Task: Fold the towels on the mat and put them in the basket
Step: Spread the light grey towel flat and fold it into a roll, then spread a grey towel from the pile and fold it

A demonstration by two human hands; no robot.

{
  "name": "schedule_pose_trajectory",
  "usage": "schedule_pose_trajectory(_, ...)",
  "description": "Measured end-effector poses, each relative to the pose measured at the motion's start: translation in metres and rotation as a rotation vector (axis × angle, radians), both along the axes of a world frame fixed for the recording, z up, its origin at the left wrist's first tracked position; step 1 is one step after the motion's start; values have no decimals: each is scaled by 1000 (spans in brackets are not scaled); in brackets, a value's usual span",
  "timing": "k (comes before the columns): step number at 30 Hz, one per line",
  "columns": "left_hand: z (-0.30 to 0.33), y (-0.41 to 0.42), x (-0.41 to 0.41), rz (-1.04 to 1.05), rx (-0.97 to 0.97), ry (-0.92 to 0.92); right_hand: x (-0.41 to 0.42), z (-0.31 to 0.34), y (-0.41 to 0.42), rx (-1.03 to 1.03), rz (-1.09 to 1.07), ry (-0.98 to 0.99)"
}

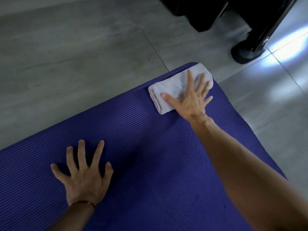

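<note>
Towel (168, 90): pale, folded into a compact bundle; lay at the far right corner of the purple mat (141, 147).
Long axis: ran diagonally, near-left to far-right.
Right hand (191, 100): flat on the towel, fingers straight and spread, gripping nothing; the nearer hand.
Left hand (83, 174): splayed flat on bare mat, well apart from the towel.
Basket: not visible; possibly off-frame.

The mat (133, 147) looks like matt purple foam, finely ribbed. The towel (168, 87) is soft pale cloth (slightly fuzzy). The floor (66, 55) is smooth grey tile, faintly glossy.
</note>
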State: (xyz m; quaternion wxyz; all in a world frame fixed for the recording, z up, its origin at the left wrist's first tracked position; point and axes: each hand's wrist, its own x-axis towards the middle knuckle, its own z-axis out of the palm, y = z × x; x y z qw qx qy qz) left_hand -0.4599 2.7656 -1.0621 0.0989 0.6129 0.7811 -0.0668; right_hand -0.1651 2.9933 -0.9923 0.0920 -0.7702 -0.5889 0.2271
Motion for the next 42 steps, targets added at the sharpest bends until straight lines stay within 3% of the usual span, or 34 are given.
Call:
schedule_pose_trajectory(3,-2,2,-1,5,6,-15,-3,-6,15,-226,138,-119)
schedule_pose_trajectory(7,-5,-1,-3,11,20,-19,-11,3,-15,-106,81,-9)
schedule_pose_trajectory(10,-2,1,-1,11,20,-40,-13,-3,-116,-81,70,51)
schedule_pose_trajectory(14,0,3,0,25,-9,-47,-27,-29,-322,-131,300,-132)
schedule_pose_trajectory(17,-1,9,-2,-14,-73,-57,-43,-50,-404,-61,375,-200)
schedule_pose_trajectory(21,26,-15,-22,-115,-150,-214,-47,-58,-406,-21,345,-281)
schedule_pose_trajectory(24,49,-143,-17,-93,-90,-214,-47,-61,-404,-31,320,-284)
schedule_pose_trajectory(26,64,-251,-8,48,-287,-202,-50,-60,-407,-43,337,-282)
schedule_pose_trajectory(28,59,-307,-10,80,-415,-170,-49,-61,-408,-35,317,-281)
schedule_pose_trajectory(33,42,-306,-22,123,-374,-353,-50,-67,-404,-13,327,-287)
schedule_pose_trajectory(42,36,-309,-25,116,-403,-365,-47,-76,-405,47,352,-301)
